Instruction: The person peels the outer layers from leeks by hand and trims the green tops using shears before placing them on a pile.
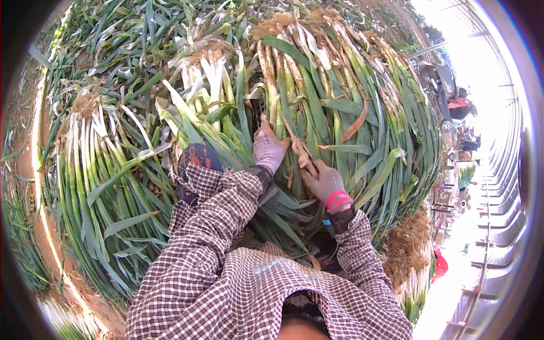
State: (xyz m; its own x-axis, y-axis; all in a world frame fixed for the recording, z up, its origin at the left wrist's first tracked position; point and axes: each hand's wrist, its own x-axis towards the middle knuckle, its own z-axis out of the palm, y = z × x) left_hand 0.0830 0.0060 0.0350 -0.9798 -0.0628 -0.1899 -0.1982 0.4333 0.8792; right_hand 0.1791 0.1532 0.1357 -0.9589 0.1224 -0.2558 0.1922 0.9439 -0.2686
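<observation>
My left hand (270,148), in a pale, soiled glove, is closed around green onion stalks (274,107) in the middle of the pile. Its thumb lies to the right of them, and the other fingertips are partly hidden. Just to the right and lower, my right hand (324,180), in a greyish glove with a pink cuff, pinches a withered brown leaf (300,148). That leaf stretches up and left toward the stalks by my left hand. Long green leaves spread under both hands.
Bundles of green onions lie at the left (90,147) and right (362,73), roots away from me. A dark shoe (199,158) rests between them. Loose leaves (141,28) litter the ground beyond. A parked scooter (442,85) and ribbed greenhouse wall (498,221) stand at the right.
</observation>
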